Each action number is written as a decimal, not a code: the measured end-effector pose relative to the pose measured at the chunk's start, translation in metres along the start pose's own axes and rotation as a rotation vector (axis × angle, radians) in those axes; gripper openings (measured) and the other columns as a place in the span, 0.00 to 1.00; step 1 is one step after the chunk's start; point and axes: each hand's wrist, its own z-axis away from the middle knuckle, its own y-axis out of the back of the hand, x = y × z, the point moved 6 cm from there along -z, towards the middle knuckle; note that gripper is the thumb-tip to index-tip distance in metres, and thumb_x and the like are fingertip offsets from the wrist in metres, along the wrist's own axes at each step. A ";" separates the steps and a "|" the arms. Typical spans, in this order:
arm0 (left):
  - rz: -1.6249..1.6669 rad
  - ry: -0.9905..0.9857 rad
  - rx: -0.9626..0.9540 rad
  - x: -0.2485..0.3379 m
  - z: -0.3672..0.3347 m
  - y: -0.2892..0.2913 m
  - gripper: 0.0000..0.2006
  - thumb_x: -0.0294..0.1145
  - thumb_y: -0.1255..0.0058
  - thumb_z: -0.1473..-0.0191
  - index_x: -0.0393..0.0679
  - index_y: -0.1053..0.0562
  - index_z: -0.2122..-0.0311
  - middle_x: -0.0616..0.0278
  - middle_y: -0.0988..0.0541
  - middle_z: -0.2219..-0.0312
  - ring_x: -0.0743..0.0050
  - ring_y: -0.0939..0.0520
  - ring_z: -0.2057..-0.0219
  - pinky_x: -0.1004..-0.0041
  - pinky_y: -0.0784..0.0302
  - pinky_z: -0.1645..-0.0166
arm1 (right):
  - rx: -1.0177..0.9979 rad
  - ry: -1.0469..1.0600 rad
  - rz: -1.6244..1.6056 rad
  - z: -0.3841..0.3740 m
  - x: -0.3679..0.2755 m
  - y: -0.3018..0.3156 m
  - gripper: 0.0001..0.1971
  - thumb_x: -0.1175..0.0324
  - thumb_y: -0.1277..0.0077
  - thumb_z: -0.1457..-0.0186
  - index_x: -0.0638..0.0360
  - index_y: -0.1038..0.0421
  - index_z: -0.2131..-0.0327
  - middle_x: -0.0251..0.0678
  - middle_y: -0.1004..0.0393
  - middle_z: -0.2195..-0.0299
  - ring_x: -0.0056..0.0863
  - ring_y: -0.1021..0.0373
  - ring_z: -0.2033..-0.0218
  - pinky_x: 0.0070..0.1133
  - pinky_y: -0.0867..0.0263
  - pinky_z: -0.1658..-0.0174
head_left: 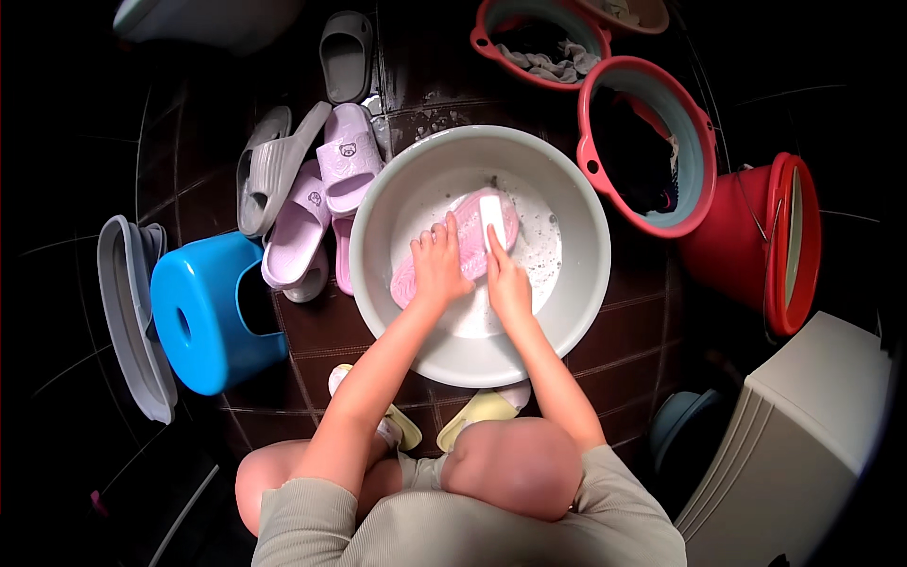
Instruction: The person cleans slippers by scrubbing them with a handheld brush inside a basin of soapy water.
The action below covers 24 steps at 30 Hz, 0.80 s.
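A large pale basin (370, 274) stands on the floor in front of me, with cloudy, sudsy water in its bottom. In it lies a pink slipper (408, 276) with its patterned sole facing up. Fingers spread across the slipper, my left hand (437, 263) holds it down near its middle. My right hand (507, 282) grips a white scrubbing brush (490, 212), index finger stretched along its back. The brush rests on the slipper's far right end. Its bristles are hidden underneath.
Left of the basin are lilac slippers (351, 161), grey slippers (283, 170) and a blue stool (203, 317). Folded grey basins (128, 312) lean farther left. At right stand red-rimmed tubs (588, 142) holding laundry, a red bucket (732, 231) and a beige cabinet (784, 416).
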 end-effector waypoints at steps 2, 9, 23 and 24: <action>0.008 0.003 0.036 -0.001 0.003 0.004 0.54 0.38 0.41 0.83 0.29 0.46 0.42 0.48 0.33 0.62 0.53 0.31 0.66 0.64 0.39 0.61 | -0.157 0.040 0.017 0.033 -0.005 -0.002 0.23 0.61 0.60 0.42 0.30 0.44 0.42 0.53 0.29 0.81 0.50 0.30 0.78 0.41 0.35 0.73; 0.032 -0.104 0.043 0.036 0.008 0.013 0.55 0.38 0.41 0.83 0.31 0.47 0.41 0.49 0.33 0.62 0.54 0.31 0.66 0.64 0.40 0.61 | 0.084 -0.127 -0.020 -0.028 0.033 0.046 0.23 0.62 0.62 0.41 0.31 0.43 0.42 0.53 0.29 0.81 0.51 0.29 0.76 0.39 0.35 0.70; -0.049 -0.105 -0.207 0.004 0.006 0.022 0.69 0.56 0.32 0.83 0.36 0.61 0.37 0.45 0.38 0.51 0.49 0.36 0.48 0.49 0.42 0.48 | -0.087 0.026 -0.530 0.034 0.024 0.038 0.23 0.68 0.60 0.41 0.39 0.42 0.42 0.51 0.34 0.50 0.39 0.34 0.50 0.25 0.39 0.50; -0.053 -0.103 -0.204 0.000 0.003 0.027 0.69 0.56 0.32 0.83 0.36 0.61 0.37 0.45 0.38 0.51 0.49 0.36 0.48 0.49 0.42 0.48 | -0.151 -0.083 -0.600 0.032 0.030 0.039 0.23 0.68 0.60 0.41 0.42 0.42 0.42 0.49 0.38 0.45 0.35 0.37 0.45 0.23 0.42 0.47</action>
